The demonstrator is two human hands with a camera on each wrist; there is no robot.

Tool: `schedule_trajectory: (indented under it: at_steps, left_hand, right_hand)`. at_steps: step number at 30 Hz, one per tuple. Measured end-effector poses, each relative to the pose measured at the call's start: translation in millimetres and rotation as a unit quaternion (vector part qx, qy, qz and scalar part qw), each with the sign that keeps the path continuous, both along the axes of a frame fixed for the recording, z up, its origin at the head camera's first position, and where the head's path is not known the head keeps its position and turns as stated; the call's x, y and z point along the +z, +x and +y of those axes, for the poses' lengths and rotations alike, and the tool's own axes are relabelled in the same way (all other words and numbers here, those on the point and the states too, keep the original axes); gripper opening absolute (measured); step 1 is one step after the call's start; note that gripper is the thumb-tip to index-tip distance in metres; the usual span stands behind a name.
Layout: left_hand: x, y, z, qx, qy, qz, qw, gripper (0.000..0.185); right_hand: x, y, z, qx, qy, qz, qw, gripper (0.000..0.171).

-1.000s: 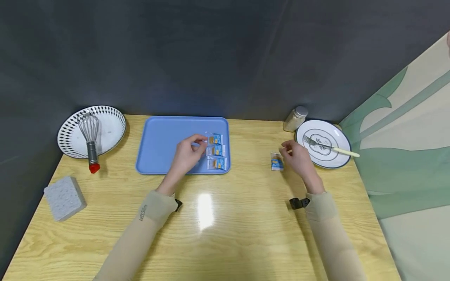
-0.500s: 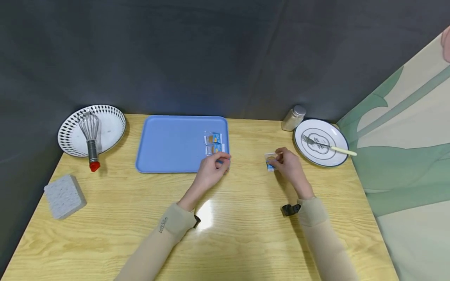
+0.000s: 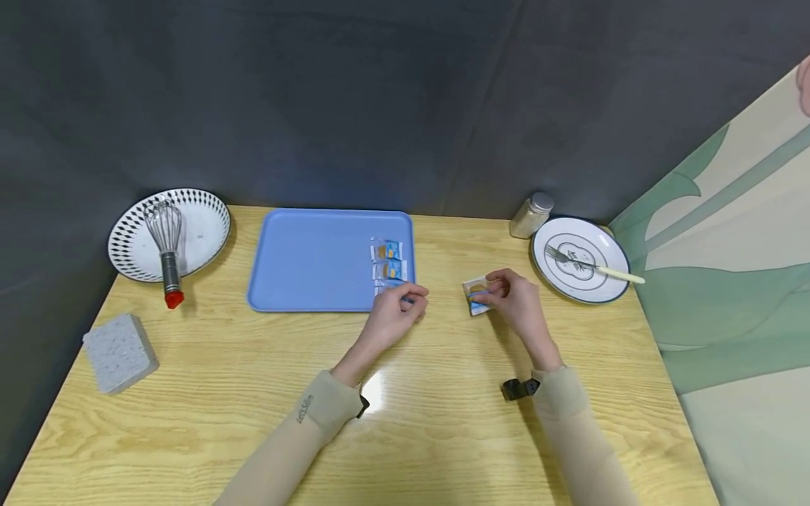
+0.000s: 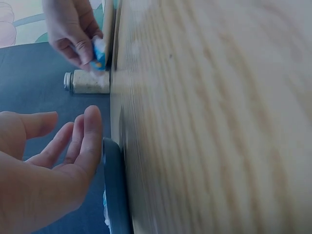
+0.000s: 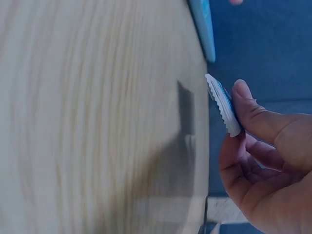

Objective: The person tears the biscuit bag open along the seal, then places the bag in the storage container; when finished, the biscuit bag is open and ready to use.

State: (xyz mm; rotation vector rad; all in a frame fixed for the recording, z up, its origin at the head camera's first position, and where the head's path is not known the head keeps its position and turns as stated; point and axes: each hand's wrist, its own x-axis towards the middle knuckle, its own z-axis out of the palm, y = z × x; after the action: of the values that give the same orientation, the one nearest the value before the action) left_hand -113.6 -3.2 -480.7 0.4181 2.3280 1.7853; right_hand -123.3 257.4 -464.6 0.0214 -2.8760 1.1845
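Note:
My right hand (image 3: 519, 303) pinches a small blue-and-clear wrapped snack packet (image 3: 474, 292) between thumb and fingers. In the right wrist view the packet (image 5: 225, 106) is held up off the wood, its white serrated edge towards the table and its shadow below. My left hand (image 3: 394, 315) hovers over the front right corner of the blue tray (image 3: 304, 263). Its thumb and fingers stand apart with nothing between them in the left wrist view. Three like packets (image 3: 387, 270) lie in a column along the tray's right side, the nearest partly hidden by the left hand.
At the left a patterned plate (image 3: 123, 246) bears a whisk (image 3: 169, 263), with a grey sponge-like block (image 3: 120, 353) nearer me. To the right stand a lidded jar (image 3: 531, 214) and a white plate (image 3: 595, 292) with a fork (image 3: 604, 269). A dark curtain rises behind the table.
My right hand has taken hold of the packet on the table, lifted it and brought it leftwards. The left hand has moved right and nearer me, to the tray's front corner.

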Motion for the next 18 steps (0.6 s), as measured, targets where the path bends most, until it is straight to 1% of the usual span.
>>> schedule_trajectory:
  at_steps: [4, 6, 9, 10, 12, 14, 18]
  left_hand:
    - [-0.1, -0.9, 6, 0.003, 0.018, 0.012, 0.9998, 0.022]
    - [-0.4, -1.7, 11, 0.004, 0.036, 0.005, 0.9993, 0.023]
    - [-1.7, -2.4, 17, 0.009, 0.086, -0.034, 0.9957, 0.024]
    - [-2.4, -2.6, 18, 0.012, 0.106, -0.050, 0.9930, 0.025]
    - [-4.5, -3.0, 20, 0.012, 0.151, -0.089, 0.9845, 0.028]
    - [-5.5, -3.2, 20, 0.012, 0.173, -0.118, 0.9778, 0.031]
    - [-5.2, -4.3, 15, 0.002, 0.205, -0.164, 0.9649, 0.034]
  right_hand:
    - [7.3, 7.5, -13, 0.008, -0.018, 0.023, 1.000, 0.038]
    - [11.8, 10.9, -21, 0.015, -0.019, 0.035, 0.999, 0.038]
    - [17.5, 15.8, -34, 0.032, -0.021, 0.043, 0.998, 0.039]
    - [19.2, 17.3, -38, 0.039, -0.020, 0.046, 0.998, 0.039]
    - [22.1, 20.0, -45, 0.051, -0.019, 0.049, 0.997, 0.040]
    - [24.2, 22.4, -52, 0.062, -0.019, 0.051, 0.997, 0.040]
    - [27.2, 24.5, -63, 0.075, -0.019, 0.062, 0.995, 0.040]
